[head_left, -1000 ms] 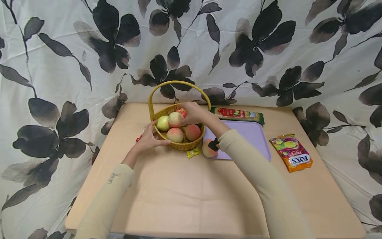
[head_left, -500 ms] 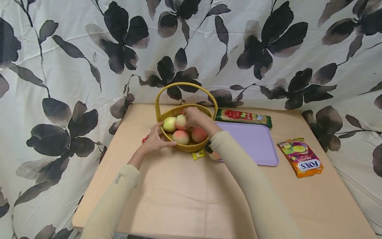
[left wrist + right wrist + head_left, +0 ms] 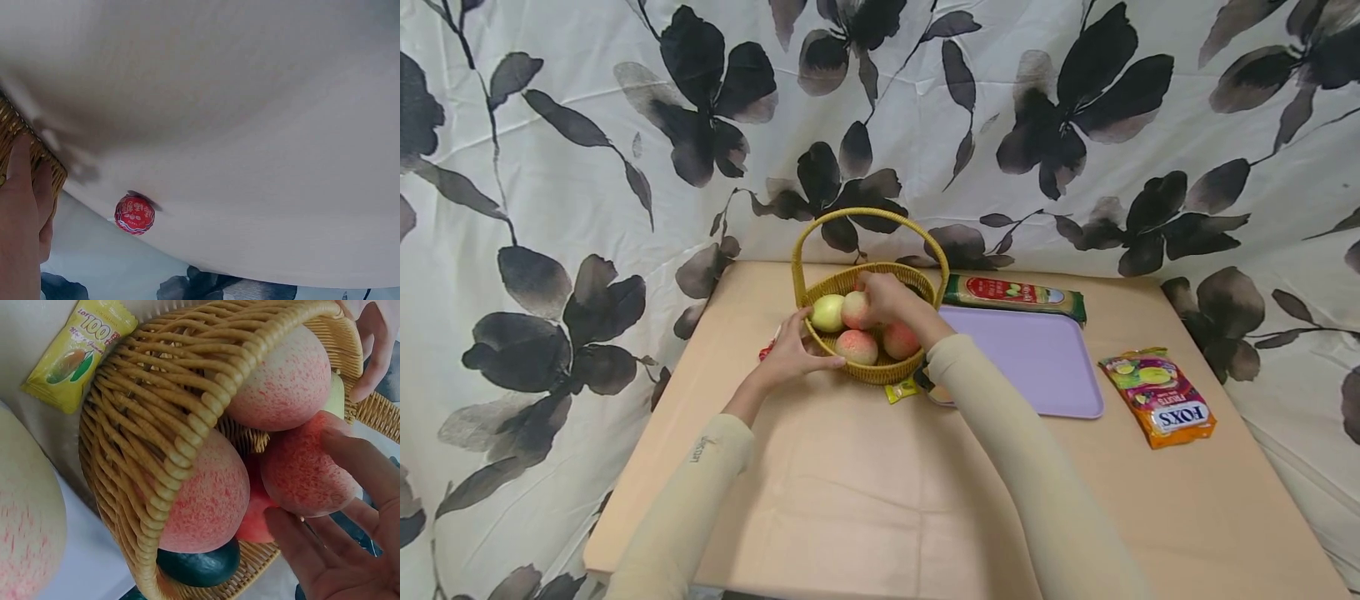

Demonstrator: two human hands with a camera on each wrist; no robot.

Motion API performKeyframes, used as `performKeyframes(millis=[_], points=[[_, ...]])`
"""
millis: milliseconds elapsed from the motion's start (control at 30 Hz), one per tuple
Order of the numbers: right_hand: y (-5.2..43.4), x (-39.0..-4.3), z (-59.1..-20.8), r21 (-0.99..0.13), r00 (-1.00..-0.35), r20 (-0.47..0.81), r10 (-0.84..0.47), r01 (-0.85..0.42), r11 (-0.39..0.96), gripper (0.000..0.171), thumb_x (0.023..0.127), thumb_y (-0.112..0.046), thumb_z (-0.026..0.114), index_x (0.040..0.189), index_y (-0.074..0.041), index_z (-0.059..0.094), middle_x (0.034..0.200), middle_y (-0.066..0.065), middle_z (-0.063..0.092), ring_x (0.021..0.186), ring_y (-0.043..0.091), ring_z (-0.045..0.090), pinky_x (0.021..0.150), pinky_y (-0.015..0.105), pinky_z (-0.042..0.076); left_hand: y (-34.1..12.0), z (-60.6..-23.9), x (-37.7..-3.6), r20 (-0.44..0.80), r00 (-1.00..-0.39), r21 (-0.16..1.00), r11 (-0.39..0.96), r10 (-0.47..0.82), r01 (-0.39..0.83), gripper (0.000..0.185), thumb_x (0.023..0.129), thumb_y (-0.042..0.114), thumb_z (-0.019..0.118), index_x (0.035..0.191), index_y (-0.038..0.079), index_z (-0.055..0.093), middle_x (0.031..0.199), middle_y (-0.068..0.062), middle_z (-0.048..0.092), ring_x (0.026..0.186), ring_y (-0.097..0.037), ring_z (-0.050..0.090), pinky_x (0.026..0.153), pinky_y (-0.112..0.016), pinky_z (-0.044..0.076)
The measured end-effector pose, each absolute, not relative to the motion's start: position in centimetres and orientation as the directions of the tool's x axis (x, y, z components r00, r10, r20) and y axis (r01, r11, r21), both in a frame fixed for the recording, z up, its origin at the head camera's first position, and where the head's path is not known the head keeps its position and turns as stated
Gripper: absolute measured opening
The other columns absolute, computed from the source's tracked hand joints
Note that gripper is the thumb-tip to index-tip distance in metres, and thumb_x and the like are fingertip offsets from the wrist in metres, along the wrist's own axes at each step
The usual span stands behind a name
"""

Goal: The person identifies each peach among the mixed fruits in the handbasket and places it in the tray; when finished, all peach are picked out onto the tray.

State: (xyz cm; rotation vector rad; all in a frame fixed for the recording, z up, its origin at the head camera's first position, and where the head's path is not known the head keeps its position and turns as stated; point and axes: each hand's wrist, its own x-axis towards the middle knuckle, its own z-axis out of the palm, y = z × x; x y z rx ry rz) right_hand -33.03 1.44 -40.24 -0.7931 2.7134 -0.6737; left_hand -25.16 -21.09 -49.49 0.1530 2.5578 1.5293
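Purple tray (image 3: 1037,354), noodle packet (image 3: 1013,293), candy bag (image 3: 1157,397) right of the fingers; red candy (image 3: 134,214) just left.

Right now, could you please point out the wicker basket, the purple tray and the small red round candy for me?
wicker basket (image 3: 880,372): head view, front of its woven wall.
purple tray (image 3: 1037,358): head view, bare middle of its surface.
red round candy (image 3: 134,214): left wrist view, centre of its wrapper.

A golden-yellow woven basket (image 3: 871,367) is holding pink-speckled cream peaches (image 3: 858,347) and a pale green one (image 3: 827,313). The desk (image 3: 865,500) is showing beige, the tray (image 3: 1037,358) lilac. An orange candy bag (image 3: 1157,398) is lying near the desk's right edge; the backdrop (image 3: 587,125) is showing white with black leaves.
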Motion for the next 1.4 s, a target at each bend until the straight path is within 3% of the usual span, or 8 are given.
performKeyframes(millis=[300,700,967,1233,1400], points=[[1.6,-32.9,-40.8,-0.464,-0.806,-0.01,-0.591,-0.52,0.717,0.054,0.083,-0.017,0.084,0.129,-0.003,0.059,0.127,0.017,0.06,0.111,0.03,0.058,0.098,0.044,0.052,-20.8,-49.5,-25.1,-0.093,-0.98,0.881,0.473,0.173,0.0,0.132,0.074,0.047,0.094,0.166,0.012,0.007,0.169,-0.021,0.006,0.156,-0.04,0.028,0.125,-0.049,0.034],[2.9,-32.5,-39.6,-0.527,-0.82,0.018,-0.571,-0.494,0.692,0.061,0.079,-0.026,0.088,0.129,-0.005,0.061,0.13,0.017,0.058,0.114,0.031,0.058,0.098,0.042,0.053,-20.8,-49.4,-25.0,-0.09,-0.981,0.881,0.474,0.17,0.001,0.13,0.075,0.047,0.093,0.166,0.014,0.007,0.17,-0.02,0.005,0.155,-0.042,0.03,0.125,-0.05,0.034],[5.5,-30.8,-36.9,-0.499,-0.822,-0.01,-0.569,-0.49,0.715,0.059,0.078,-0.033,0.089,0.127,-0.01,0.063,0.13,0.015,0.054,0.115,0.031,0.056,0.096,0.047,0.054,-21.0,-49.1,-25.3,-0.082,-0.983,0.873,0.488,0.165,0.009,0.131,0.073,0.047,0.095,0.166,0.012,0.009,0.169,-0.022,0.007,0.154,-0.041,0.032,0.126,-0.048,0.032],[9.0,-28.5,-35.8,-0.467,-0.804,-0.033,-0.593,-0.513,0.721,0.061,0.075,-0.025,0.088,0.13,-0.01,0.066,0.121,0.014,0.056,0.107,0.028,0.053,0.091,0.044,0.052,-21.1,-49.0,-25.2,-0.1,-0.978,0.908,0.419,0.182,-0.015,0.131,0.075,0.037,0.095,0.166,0.013,0.004,0.169,-0.02,0.003,0.156,-0.04,0.03,0.124,-0.048,0.035],[11.2,-26.8,-34.7,-0.468,-0.81,-0.052,-0.584,-0.497,0.731,0.061,0.076,-0.027,0.089,0.13,-0.009,0.067,0.125,0.016,0.056,0.11,0.03,0.055,0.094,0.045,0.053,-20.3,-46.9,-24.4,-0.128,-0.97,0.915,0.403,0.207,-0.035,0.125,0.08,0.024,0.093,0.165,0.004,0.003,0.167,-0.027,0.004,0.156,-0.043,0.028,0.124,-0.051,0.035]])
